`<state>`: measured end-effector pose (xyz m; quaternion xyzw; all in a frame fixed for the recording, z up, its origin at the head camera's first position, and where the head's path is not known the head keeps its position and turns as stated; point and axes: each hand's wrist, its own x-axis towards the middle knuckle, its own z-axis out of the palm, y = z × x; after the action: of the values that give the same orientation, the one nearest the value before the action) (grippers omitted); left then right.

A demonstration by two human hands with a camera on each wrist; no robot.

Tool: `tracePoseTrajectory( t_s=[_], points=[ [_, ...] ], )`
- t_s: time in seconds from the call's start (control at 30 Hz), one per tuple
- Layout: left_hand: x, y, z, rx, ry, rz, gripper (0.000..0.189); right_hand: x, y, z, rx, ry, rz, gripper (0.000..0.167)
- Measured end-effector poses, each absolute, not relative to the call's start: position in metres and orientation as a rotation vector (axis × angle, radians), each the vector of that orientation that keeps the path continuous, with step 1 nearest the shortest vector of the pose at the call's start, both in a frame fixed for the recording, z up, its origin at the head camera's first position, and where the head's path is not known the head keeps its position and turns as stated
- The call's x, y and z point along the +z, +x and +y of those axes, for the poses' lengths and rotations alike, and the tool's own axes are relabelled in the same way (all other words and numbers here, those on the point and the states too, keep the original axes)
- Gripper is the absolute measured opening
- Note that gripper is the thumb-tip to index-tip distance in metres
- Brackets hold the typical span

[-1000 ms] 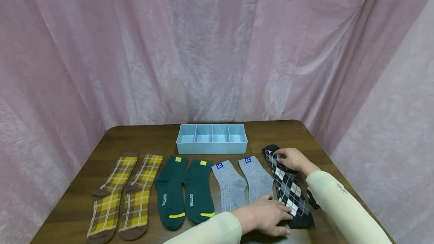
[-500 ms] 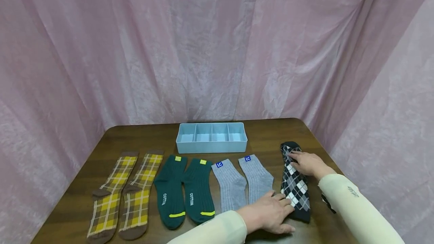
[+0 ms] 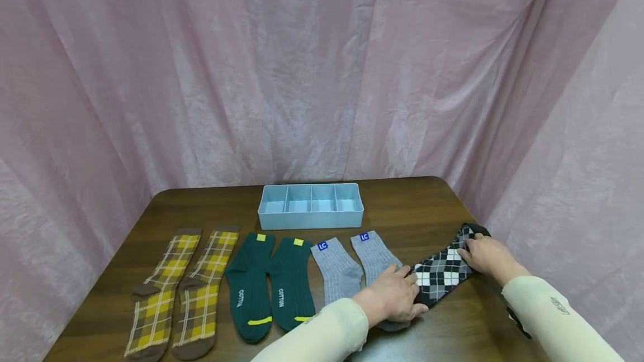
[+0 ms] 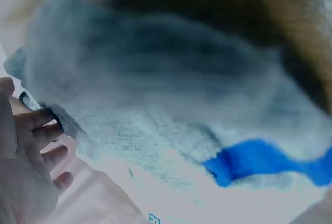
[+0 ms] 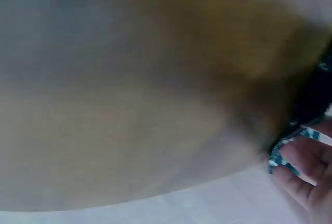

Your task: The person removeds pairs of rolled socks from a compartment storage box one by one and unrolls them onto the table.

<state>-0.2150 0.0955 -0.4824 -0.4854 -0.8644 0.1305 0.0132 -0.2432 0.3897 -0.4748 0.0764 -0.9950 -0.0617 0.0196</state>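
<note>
A black, white and grey argyle sock (image 3: pixel 443 272) lies slantwise at the right of the table; whether a second lies beneath it, I cannot tell. My right hand (image 3: pixel 490 256) grips its dark cuff at the far right end; in the right wrist view, curled fingers (image 5: pixel 293 182) hold the sock's edge (image 5: pixel 314 94). At the lower left end, my left hand (image 3: pixel 392 295) touches the dark toe with fairly straight, spread fingers, also seen in the left wrist view as a relaxed hand (image 4: pixel 26 156). Two grey ribbed socks (image 3: pixel 336 270) with blue labels lie left of it, one partly under that hand.
A light blue four-compartment box (image 3: pixel 311 220) stands at the table's back. Two green socks (image 3: pixel 251 289) and two yellow-brown plaid socks (image 3: pixel 196 317) lie flat to the left. The brown table (image 3: pixel 402 205) ends at a pink curtain (image 3: pixel 322 71).
The argyle sock has moved right, away from the grey socks, and turned so its cuff points to the upper right. My right hand has moved right with the cuff; the left hand stays near the toe.
</note>
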Motion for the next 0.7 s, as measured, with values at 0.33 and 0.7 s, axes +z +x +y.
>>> tracePoseTrajectory(
  t_s=[0.33,0.7],
  points=[
    [-0.479,-0.216,0.102,0.458,-1.416,-2.673,0.064,-0.481,-0.216,0.406,-0.238,0.2,-2.952,0.039],
    [-0.483,-0.208,0.108,0.369,-1.508,-2.567,0.056,-0.492,-0.194,0.391,-0.069,0.837,-2.714,0.04]
  ],
)
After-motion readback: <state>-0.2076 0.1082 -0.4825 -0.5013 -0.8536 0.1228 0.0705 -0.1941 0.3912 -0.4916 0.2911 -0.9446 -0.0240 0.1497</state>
